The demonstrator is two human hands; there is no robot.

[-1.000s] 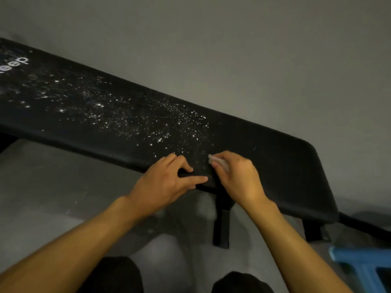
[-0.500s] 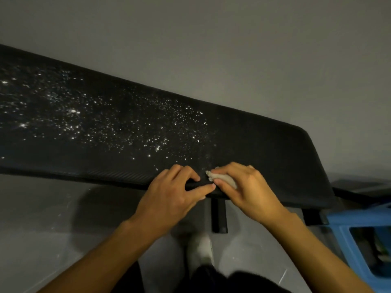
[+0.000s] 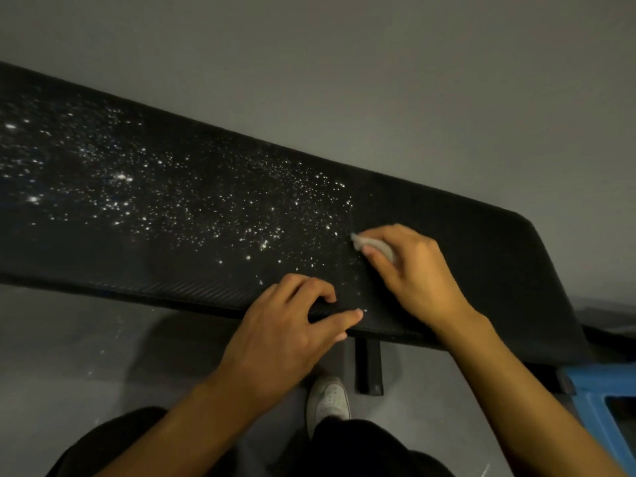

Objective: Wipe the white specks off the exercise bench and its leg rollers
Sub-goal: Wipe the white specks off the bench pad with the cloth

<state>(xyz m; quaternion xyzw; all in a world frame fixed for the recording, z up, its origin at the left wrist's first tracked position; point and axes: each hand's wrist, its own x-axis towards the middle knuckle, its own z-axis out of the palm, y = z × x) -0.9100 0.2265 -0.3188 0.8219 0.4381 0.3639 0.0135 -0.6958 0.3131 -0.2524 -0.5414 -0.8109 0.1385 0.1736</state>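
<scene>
A long black padded exercise bench (image 3: 464, 242) runs across the view from upper left to lower right. White specks (image 3: 192, 201) cover its left and middle part; the right end looks clean. My right hand (image 3: 409, 270) grips a small white wipe (image 3: 373, 244) and presses it on the pad at the edge of the specks. My left hand (image 3: 289, 325) grips the bench's near edge, fingers curled over the top and thumb along the side. No leg rollers are in view.
A grey wall stands behind the bench. Under the pad a black bench leg (image 3: 368, 366) meets the grey floor (image 3: 86, 356), which carries a few white specks. My white shoe (image 3: 328, 399) is beside the leg. A blue stool (image 3: 599, 397) sits at the lower right.
My right hand with the wipe has slid from the near edge up onto the pad's top. The left hand keeps its hold on the edge. The camera has moved closer, over the bench.
</scene>
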